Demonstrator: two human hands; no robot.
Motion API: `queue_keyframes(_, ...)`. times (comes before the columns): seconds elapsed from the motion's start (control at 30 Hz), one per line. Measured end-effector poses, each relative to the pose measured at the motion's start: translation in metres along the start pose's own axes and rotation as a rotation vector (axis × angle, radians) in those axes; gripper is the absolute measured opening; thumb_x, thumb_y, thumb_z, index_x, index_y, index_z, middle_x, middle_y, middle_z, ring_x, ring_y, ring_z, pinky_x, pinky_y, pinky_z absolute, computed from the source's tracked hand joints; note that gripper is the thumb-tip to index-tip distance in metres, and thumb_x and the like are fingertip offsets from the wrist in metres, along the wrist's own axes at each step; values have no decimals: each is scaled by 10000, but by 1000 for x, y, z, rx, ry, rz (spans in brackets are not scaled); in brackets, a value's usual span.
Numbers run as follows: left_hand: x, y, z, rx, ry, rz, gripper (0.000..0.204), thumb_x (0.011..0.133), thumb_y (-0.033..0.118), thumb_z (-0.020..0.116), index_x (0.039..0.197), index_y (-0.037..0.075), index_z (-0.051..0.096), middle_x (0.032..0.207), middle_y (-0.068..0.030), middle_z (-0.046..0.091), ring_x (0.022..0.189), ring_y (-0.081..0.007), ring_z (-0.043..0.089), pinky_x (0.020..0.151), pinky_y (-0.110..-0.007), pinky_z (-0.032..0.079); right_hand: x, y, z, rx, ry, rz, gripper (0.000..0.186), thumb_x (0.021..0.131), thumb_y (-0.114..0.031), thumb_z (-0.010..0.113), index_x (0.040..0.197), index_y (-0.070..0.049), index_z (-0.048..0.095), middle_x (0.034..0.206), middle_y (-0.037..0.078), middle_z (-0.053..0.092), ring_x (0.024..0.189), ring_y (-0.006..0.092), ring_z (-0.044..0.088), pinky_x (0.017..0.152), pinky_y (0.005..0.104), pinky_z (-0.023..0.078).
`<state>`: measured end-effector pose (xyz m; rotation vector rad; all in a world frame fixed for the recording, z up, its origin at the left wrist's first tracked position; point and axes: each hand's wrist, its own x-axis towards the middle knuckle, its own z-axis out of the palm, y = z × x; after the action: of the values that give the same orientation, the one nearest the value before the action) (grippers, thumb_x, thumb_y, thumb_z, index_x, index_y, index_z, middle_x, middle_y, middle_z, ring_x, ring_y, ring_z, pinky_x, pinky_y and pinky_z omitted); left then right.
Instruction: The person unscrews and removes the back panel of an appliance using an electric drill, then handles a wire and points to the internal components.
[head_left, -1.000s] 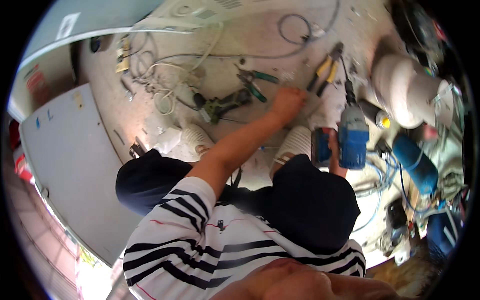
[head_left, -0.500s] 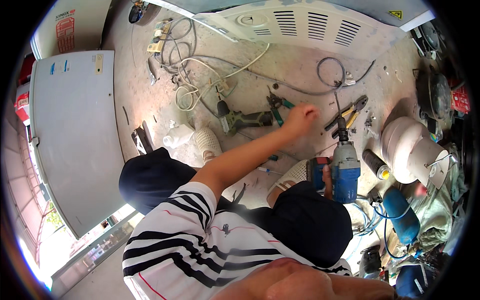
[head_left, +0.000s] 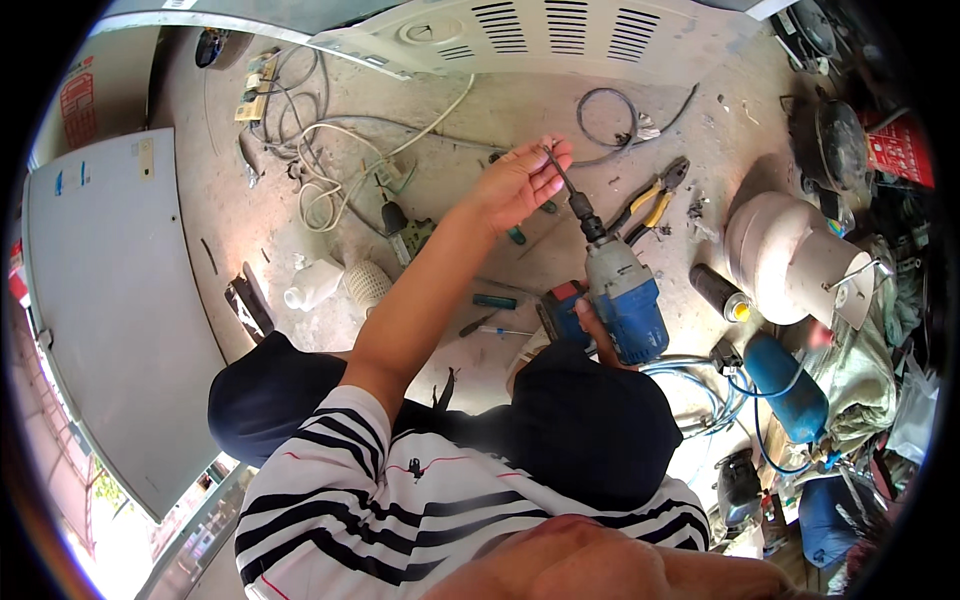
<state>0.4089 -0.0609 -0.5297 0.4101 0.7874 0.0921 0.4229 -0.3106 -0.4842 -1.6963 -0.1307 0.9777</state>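
A blue and grey cordless impact driver (head_left: 633,305) with a red and black battery (head_left: 563,308) points away from me over the floor, tilted to the left. My right hand (head_left: 595,330) grips its handle, mostly hidden behind the tool's body and my knee. From its black chuck runs a long thin dark bit (head_left: 563,172). My left hand (head_left: 525,180) pinches the far end of that bit between thumb and fingers. Combination pliers (head_left: 657,198) with yellow and black handles lie on the floor just beyond the driver.
A second, dark green power driver (head_left: 405,238) lies partly behind my left forearm. Tangled cables (head_left: 320,170) spread across the floor. A spray can (head_left: 718,292), a pale gas cylinder (head_left: 780,255) and a blue cylinder (head_left: 788,388) stand or lie right. A vented panel (head_left: 520,40) borders the far side.
My left hand has come from above the floor to the tip of the bit. The driver has tilted left in my right hand, and the whole view has shifted.
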Motion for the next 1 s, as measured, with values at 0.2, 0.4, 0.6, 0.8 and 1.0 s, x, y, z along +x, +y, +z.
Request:
queue_keyframes(0.2, -2, 6, 2, -7, -61, 5, 238, 956, 248, 554, 1150, 111, 576, 1114, -9, 653, 957, -100, 641, 780, -252, 545, 3, 17, -7, -68, 7, -82, 345, 811, -95, 721, 1132, -66, 598, 794, -3, 595, 678, 78, 532, 628, 232, 428)
queue_keyframes(0.4, -2, 11, -8, 34, -130, 20, 234, 958, 232, 545, 1137, 84, 572, 1128, -57, 649, 1003, -135, 642, 834, -275, 560, 4, 18, -5, -41, 3, -50, 344, 813, -105, 722, 1130, -66, 595, 788, -5, 587, 670, 74, 527, 618, 225, 420)
queue_keyframes(0.6, -8, 22, 0, 198, -127, 35, 246, 967, 228, 532, 1150, 66, 565, 1143, -74, 639, 1007, -140, 638, 846, -276, 554, 3, 17, -2, 105, -15, 64, 366, 818, -152, 735, 1144, -69, 589, 799, -5, 583, 651, 70, 508, 598, 224, 405)
queue_keyframes(0.8, -8, 26, 6, 398, -80, 23, 265, 982, 233, 509, 1165, 49, 565, 1115, -76, 642, 940, -127, 630, 866, -271, 534, 5, 21, -6, 52, -36, 13, 378, 817, -205, 749, 1141, -77, 599, 808, -4, 588, 637, 74, 500, 584, 233, 403)
queue_keyframes(1.0, -3, 31, 23, 493, -90, 6, 272, 977, 257, 518, 1171, 73, 564, 1083, -41, 645, 929, -104, 629, 842, -272, 539, 8, 17, -9, -301, -13, -306, 327, 875, -309, 654, 1101, -75, 618, 1055, 128, 635, 962, 317, 602, 815, 418, 476)
